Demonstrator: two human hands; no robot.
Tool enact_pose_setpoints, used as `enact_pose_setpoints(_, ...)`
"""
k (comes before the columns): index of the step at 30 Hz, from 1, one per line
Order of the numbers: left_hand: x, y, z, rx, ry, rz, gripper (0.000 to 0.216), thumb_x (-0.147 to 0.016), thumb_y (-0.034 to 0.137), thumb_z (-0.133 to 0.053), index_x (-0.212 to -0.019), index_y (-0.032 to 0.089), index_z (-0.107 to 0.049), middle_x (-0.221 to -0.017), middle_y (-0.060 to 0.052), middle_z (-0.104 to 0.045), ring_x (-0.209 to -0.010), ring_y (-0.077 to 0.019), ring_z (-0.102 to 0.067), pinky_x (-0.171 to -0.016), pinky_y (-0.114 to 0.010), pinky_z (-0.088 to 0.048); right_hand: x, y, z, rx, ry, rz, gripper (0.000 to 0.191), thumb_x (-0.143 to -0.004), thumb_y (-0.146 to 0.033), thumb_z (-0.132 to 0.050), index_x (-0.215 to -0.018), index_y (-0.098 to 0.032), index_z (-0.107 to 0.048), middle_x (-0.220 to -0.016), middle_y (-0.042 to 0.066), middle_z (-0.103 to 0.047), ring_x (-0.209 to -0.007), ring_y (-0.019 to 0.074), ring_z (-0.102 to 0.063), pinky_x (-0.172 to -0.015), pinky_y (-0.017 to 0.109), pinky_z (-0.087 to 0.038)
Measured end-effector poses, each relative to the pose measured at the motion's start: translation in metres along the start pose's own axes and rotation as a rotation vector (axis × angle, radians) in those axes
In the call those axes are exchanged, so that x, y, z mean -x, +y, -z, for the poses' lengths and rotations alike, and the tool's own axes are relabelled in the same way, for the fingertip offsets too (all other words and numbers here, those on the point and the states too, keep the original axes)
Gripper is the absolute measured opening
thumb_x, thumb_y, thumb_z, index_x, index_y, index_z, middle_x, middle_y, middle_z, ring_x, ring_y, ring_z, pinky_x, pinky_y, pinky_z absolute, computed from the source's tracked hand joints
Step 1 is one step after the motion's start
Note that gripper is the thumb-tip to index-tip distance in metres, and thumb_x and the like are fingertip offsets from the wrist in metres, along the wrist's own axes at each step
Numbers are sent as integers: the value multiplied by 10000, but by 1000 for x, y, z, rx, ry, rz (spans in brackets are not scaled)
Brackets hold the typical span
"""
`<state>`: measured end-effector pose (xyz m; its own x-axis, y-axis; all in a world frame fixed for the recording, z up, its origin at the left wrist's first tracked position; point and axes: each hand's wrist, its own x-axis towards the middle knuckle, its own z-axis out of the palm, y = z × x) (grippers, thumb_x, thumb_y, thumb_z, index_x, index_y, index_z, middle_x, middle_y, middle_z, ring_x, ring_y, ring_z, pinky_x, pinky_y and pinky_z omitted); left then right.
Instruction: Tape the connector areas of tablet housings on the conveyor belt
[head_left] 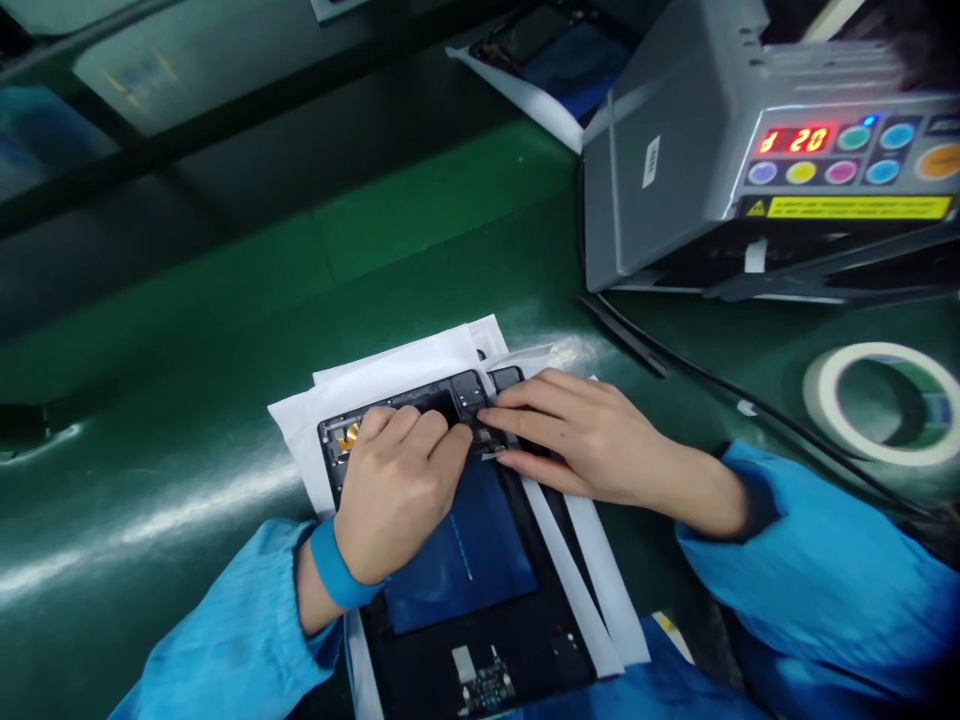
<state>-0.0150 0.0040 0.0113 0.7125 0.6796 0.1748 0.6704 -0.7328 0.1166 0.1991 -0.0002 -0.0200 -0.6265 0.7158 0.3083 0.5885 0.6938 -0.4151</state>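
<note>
An opened tablet (540,580) lies in front of me, its inner side up, with a large blue battery (480,560) and a small circuit board (487,685) showing. White paper sheets (296,415) stick out around it. My left hand (397,490) rests over the tablet's upper part, its fingers curled and closed; whatever they pinch is hidden. From the right reaches my right hand (577,430), fingers stretched and apart, fingertips touching the tablet near its upper right corner. A second dark device edge (506,377) shows beneath the paper at the right.
A grey machine (675,150) with a lit red display stands at the upper right. Below it are a black cable (720,385) and a roll of masking tape (817,400). Another opened device (555,60) lies on paper at the back of the green table (187,370).
</note>
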Motion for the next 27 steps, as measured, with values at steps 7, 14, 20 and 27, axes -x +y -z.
enact_pose_setpoints(7,0,-3,-2,71,-3,31,236,-952,174,-450,-831,160,-652,-672,-13,-530,-640,-159,-442,-633,-318,-319,0,1,-2,1,-22,-10,343,-980,-370,-424,-1150,-131,-604,-1021,101,-612,-847,215,-508,-665,341,-465)
enact_pose_setpoints(14,2,-3,-3,155,-26,40,221,-954,192,-455,-843,155,-643,-717,-18,-563,-674,-159,-469,-657,-322,-337,0,0,-2,-4,-27,0,333,-973,-358,-442,-1145,-120,-599,-1010,103,-598,-828,218,-496,-657,342,-454)
enact_pose_setpoints(20,2,-3,-4,221,-28,37,199,-949,191,-467,-857,155,-640,-707,-12,-561,-682,-158,-483,-665,-329,-332,0,1,-3,-31,-23,-13,335,-963,-350,-466,-1160,-113,-597,-1018,106,-589,-844,227,-496,-673,355,-463)
enact_pose_setpoints(27,-1,-3,-5,252,-59,50,212,-958,209,-454,-860,167,-637,-681,0,-537,-655,-149,-471,-668,-320,-330,-1,2,-3,-61,-4,-16,337,-978,-359,-434,-1158,-124,-595,-1033,113,-598,-874,214,-518,-723,357,-492)
